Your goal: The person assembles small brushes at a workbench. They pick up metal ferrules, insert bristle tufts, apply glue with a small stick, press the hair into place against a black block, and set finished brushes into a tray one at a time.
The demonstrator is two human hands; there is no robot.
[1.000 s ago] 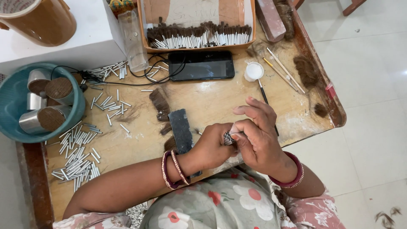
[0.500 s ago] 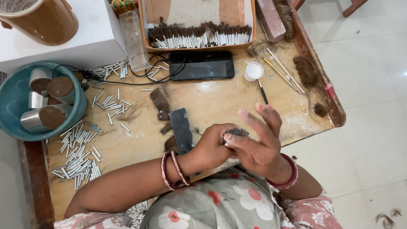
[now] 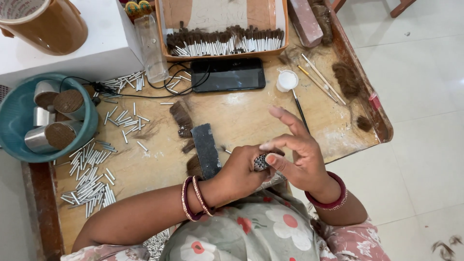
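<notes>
My left hand point(image 3: 240, 172), with red bangles at the wrist, is closed around a small ridged metal piece point(image 3: 261, 162) held just above the near edge of the wooden table point(image 3: 251, 121). My right hand point(image 3: 296, 157) is beside it with its fingers spread and raised. Its thumb and one fingertip touch the end of the metal piece. A dark flat block point(image 3: 205, 150) lies just left of my left hand, with brown hair tufts point(image 3: 181, 116) beyond it.
Several short metal tubes point(image 3: 89, 180) lie scattered at the left. A teal basin point(image 3: 14, 125) holds metal cans. Farther back are a black phone point(image 3: 228, 75), a white cap point(image 3: 288, 79), thin sticks point(image 3: 321, 83), a hair clump point(image 3: 345, 79) and a tray of finished brushes point(image 3: 222, 46).
My right hand has opened up: its fingers, curled over the metal piece before, now fan out and lift. My left hand has stayed put with the piece.
</notes>
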